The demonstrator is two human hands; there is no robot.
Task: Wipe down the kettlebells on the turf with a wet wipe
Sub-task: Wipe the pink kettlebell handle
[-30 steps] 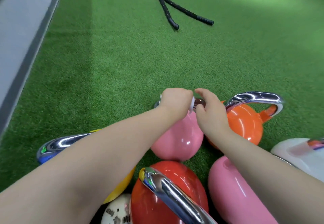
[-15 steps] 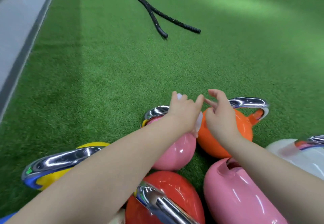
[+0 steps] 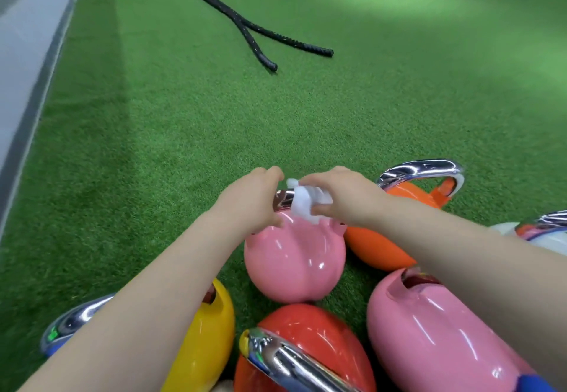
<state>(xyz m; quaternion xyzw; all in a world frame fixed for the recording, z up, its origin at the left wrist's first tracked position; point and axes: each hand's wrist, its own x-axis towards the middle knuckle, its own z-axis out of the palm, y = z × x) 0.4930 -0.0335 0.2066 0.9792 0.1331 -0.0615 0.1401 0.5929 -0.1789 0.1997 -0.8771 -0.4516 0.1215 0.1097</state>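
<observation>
A small pink kettlebell (image 3: pixel 294 256) stands on the green turf (image 3: pixel 184 146) in the middle of a cluster. Its chrome handle (image 3: pixel 283 200) is mostly covered by my hands. My right hand (image 3: pixel 343 198) grips a white wet wipe (image 3: pixel 303 203) wrapped round that handle. My left hand (image 3: pixel 254 198) curls round the handle's left end. An orange kettlebell (image 3: pixel 377 247) lies to the right, a larger pink one (image 3: pixel 435 330) at the lower right, a red one (image 3: pixel 306 351) in front, and a yellow one (image 3: pixel 202 339) at the lower left.
Two black battle rope ends (image 3: pixel 260 45) lie on the turf further ahead. A grey floor strip (image 3: pixel 21 63) borders the turf on the left. A white kettlebell (image 3: pixel 540 238) sits at the right edge. Open turf stretches ahead of the cluster.
My hands, spread with fingers out half a second ago, have closed on the pink kettlebell's handle, and the white wipe is now wrapped round it under my right hand.
</observation>
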